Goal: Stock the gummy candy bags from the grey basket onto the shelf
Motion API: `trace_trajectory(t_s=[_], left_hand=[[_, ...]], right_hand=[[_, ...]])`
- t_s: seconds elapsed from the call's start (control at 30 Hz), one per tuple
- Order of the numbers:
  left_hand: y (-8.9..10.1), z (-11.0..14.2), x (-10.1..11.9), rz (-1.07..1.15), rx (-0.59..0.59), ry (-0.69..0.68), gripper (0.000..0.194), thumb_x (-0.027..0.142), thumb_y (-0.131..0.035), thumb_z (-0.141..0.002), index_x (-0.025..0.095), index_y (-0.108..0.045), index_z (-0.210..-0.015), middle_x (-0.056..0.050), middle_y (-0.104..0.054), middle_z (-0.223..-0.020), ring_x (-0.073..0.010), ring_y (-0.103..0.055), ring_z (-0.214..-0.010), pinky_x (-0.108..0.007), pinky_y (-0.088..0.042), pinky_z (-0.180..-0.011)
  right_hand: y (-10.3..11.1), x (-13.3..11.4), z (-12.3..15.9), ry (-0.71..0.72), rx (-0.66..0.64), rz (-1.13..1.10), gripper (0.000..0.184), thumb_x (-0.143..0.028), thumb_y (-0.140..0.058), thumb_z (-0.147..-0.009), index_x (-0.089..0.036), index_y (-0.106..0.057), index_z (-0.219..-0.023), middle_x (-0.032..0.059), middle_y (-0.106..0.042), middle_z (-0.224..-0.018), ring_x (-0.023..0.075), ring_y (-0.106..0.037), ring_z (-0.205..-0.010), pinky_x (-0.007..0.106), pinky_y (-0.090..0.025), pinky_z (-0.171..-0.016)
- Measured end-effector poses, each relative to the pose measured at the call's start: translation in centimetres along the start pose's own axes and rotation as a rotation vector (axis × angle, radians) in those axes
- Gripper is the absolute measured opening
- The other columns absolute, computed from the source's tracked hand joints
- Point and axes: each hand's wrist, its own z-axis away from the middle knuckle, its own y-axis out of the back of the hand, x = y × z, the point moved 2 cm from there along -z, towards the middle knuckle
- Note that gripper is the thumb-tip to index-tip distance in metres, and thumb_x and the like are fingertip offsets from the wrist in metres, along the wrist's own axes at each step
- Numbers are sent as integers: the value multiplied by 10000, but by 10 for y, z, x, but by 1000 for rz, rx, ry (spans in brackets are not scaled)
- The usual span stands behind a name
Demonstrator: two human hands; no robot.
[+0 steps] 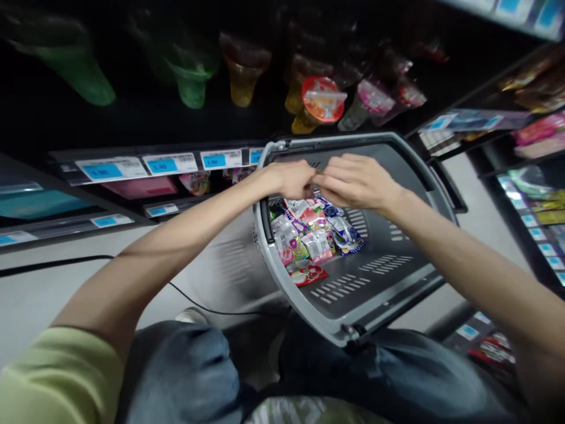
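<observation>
My left hand (292, 179) and my right hand (356, 181) meet above a grey shopping basket (380, 240). The fingers of both are closed and pressed together at the tips. Whatever they pinch, if anything, is hidden between them. Below them, small colourful snack packets (315, 238) lie heaped at the left end of the basket, in pink, red, green and blue wrappers. The hands do not appear to touch the heap.
A dark shelf with cups under lids, one with an orange-red lid (323, 99), runs above the basket. Price labels (170, 163) line its edge. My knees (185, 371) are close below the basket. A black cable (212, 309) crosses the pale floor. More shelving stands at the right.
</observation>
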Motion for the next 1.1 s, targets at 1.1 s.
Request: trace_trajectory(t_s=[1.1], left_hand=[[-3, -7, 9, -316, -394, 289, 490, 404, -539, -923, 253, -569, -1388, -111, -649, -1248, -295, -605, -1130, -444, -442, -1018]], right_hand=[[-184, -9, 17, 67, -456, -182, 336, -206, -430, -953, -138, -653, -1195, 164, -599, -1241, 300, -531, -1154, 398, -418, -912]])
